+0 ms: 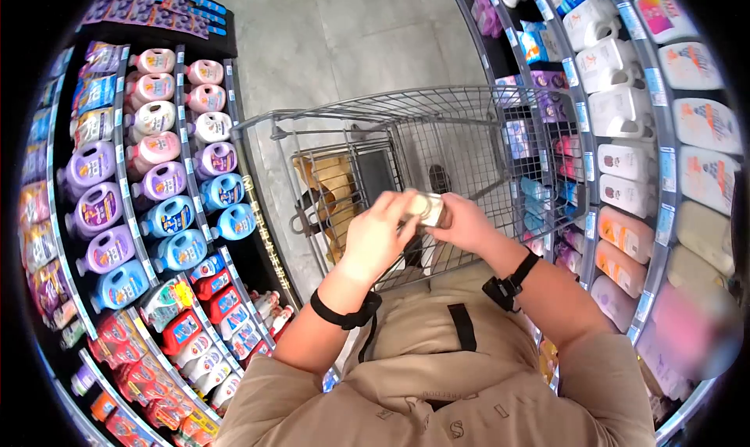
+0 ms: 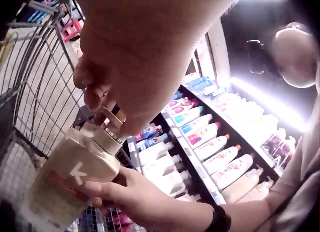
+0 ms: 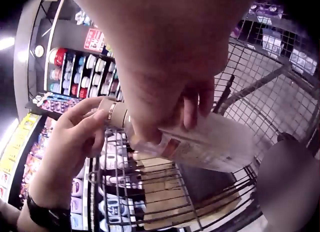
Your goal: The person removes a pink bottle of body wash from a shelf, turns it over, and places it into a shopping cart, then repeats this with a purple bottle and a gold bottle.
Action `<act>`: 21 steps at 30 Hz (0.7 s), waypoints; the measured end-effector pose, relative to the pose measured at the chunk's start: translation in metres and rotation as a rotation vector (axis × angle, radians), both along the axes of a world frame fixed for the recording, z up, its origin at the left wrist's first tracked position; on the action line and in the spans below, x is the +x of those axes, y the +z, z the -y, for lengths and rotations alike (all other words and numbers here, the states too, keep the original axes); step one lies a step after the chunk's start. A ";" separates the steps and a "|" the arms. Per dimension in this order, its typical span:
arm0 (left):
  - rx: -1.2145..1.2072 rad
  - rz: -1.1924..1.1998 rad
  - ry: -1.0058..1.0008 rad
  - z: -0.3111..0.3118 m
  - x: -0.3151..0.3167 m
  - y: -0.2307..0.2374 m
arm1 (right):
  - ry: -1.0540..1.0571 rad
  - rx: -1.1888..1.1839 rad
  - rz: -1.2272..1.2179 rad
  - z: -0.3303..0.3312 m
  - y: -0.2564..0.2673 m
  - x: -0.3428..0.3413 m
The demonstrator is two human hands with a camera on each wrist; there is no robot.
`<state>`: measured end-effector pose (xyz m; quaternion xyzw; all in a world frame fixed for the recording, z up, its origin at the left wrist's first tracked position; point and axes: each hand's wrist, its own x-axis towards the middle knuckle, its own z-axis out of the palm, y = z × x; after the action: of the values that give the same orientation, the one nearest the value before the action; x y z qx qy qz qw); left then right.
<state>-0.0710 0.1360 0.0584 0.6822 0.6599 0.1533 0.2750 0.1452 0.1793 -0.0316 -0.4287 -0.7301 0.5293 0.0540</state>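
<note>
A pale, translucent bottle (image 3: 215, 144) with a beige cap (image 3: 118, 115) is held up between both hands over the shopping cart. My right hand (image 1: 467, 224) grips the bottle's body, with its thumb across the front in the left wrist view. The fingers of my left hand (image 1: 373, 235) pinch the cap at the bottle's top. In the head view the bottle appears end-on, cap toward the camera. Its front carries a white arrow-like mark (image 2: 77, 173) and a reddish label band, partly covered by the right hand.
The wire shopping cart (image 1: 275, 117) stands right in front of the body, with a brown cardboard piece (image 3: 155, 192) beyond its bars. Shelves of purple and blue detergent jugs (image 1: 105, 248) line the left. White jugs (image 1: 613, 64) and other bottles fill the right shelves.
</note>
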 end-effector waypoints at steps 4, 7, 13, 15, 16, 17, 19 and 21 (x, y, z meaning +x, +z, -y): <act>0.058 0.014 0.106 0.020 -0.016 0.043 | -0.515 -0.383 -0.291 0.019 0.051 0.001; 0.017 0.058 0.057 0.046 -0.025 0.064 | -0.644 -0.352 -0.371 0.037 0.098 0.006; -0.021 0.096 -0.161 0.086 -0.024 0.119 | -0.716 -0.390 -0.505 0.091 0.166 0.018; -0.156 0.206 -0.228 0.097 -0.024 0.133 | -0.732 -0.329 -0.536 0.116 0.184 0.020; -0.142 0.207 -0.250 0.104 -0.022 0.135 | -0.746 -0.301 -0.550 0.128 0.192 0.022; -0.094 0.283 -0.285 0.113 -0.017 0.136 | -0.764 -0.284 -0.550 0.141 0.202 0.023; 0.029 0.309 -0.338 0.128 -0.002 0.136 | -0.813 -0.252 -0.536 0.166 0.222 0.019; 0.146 0.204 -0.355 0.144 0.016 0.145 | -0.889 -0.204 -0.525 0.188 0.235 0.017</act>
<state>-0.0548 -0.0077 0.2038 0.7867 0.4853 0.2182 0.3129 0.1618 -0.0092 0.2030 -0.5530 -0.3844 0.6135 0.4124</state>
